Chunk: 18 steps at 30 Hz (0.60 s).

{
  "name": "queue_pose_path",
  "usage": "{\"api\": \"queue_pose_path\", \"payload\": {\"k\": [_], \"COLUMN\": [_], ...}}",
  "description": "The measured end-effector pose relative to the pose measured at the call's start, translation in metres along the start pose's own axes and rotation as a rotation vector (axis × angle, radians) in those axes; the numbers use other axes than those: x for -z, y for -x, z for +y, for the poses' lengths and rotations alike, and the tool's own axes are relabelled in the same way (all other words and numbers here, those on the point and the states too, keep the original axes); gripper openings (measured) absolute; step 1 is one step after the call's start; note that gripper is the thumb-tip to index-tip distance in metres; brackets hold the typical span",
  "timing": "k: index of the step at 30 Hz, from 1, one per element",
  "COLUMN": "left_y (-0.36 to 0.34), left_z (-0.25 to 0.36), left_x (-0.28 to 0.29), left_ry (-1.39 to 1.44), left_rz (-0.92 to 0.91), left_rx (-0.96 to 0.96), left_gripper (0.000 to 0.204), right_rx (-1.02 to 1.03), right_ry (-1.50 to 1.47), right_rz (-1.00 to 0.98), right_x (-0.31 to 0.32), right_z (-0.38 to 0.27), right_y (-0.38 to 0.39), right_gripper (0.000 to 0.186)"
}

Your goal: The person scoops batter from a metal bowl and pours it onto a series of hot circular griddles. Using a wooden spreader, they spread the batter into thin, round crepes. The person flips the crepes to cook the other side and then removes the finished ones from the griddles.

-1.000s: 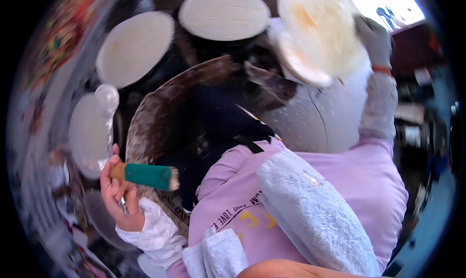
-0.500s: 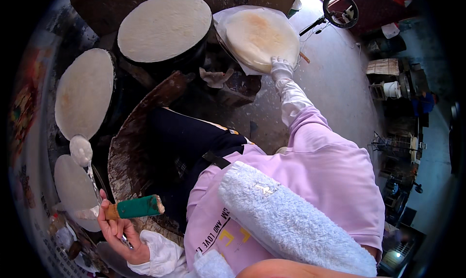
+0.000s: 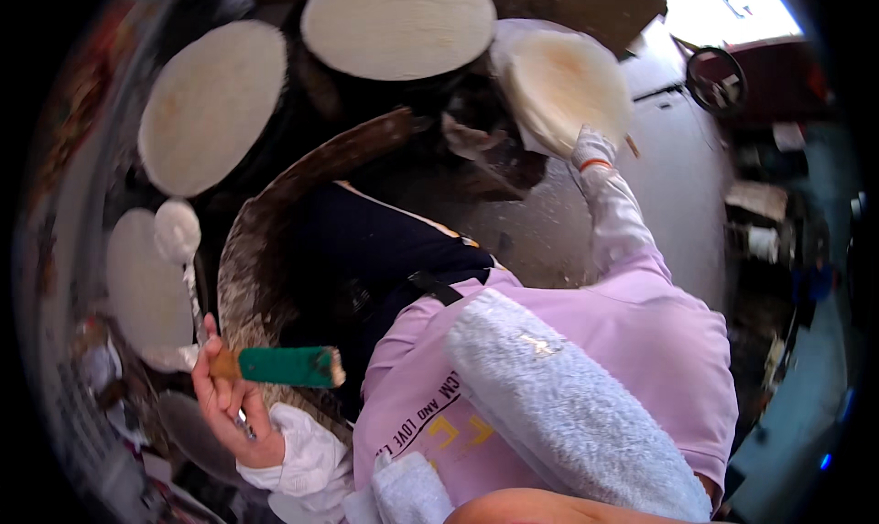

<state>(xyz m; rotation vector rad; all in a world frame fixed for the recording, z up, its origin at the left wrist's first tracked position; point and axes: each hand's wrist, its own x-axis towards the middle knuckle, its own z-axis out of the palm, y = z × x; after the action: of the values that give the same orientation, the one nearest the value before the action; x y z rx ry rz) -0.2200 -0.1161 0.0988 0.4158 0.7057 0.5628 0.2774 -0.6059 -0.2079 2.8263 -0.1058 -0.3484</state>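
Observation:
My left hand is closed round a long ladle with a pale, batter-coated bowl and a green-handled scraper, whose blade reaches over the lower-left round plate. My right hand, in a pale glove, rests with its fingertips on the near edge of a stack of thin round sheets, pale with a golden patch, on white paper at the upper right. Two round griddles carry white batter sheets at the upper left and top.
A curved, crusted rim curves around my legs. Crumpled scraps lie beside the stack. A black ring on a pole stands at the upper right above pale floor. Cluttered objects line the right side.
My right hand has come down from holding up a golden sheet, which now lies on the stack. My left hand still holds both tools. The view has shifted slightly.

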Motion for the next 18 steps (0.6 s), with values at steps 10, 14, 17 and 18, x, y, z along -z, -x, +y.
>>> {"api": "queue_pose_path", "payload": {"k": [10, 14, 17, 18], "left_y": [0.038, 0.05, 0.056, 0.056], "left_z": [-0.004, 0.0, 0.008, 0.011], "left_x": [-0.017, 0.003, 0.004, 0.002], "left_ry": [-0.092, -0.169, -0.084, -0.111], "left_rz": [0.326, 0.32, 0.373, 0.358], "left_rx": [-0.274, -0.345, -0.342, -0.338], "left_gripper": [0.052, 0.05, 0.045, 0.044], "right_rx": [1.099, 0.912, 1.123, 1.134], "right_ry": [-1.049, -1.048, -0.809, -0.687], "right_rz": [-0.157, 0.005, 0.076, 0.153], "right_x": [0.182, 0.215, 0.208, 0.212], "right_z": [-0.39, -0.533, -0.603, -0.614], "right_y": [0.147, 0.057, -0.022, -0.054], "right_gripper": [0.049, 0.063, 0.071, 0.071]}}
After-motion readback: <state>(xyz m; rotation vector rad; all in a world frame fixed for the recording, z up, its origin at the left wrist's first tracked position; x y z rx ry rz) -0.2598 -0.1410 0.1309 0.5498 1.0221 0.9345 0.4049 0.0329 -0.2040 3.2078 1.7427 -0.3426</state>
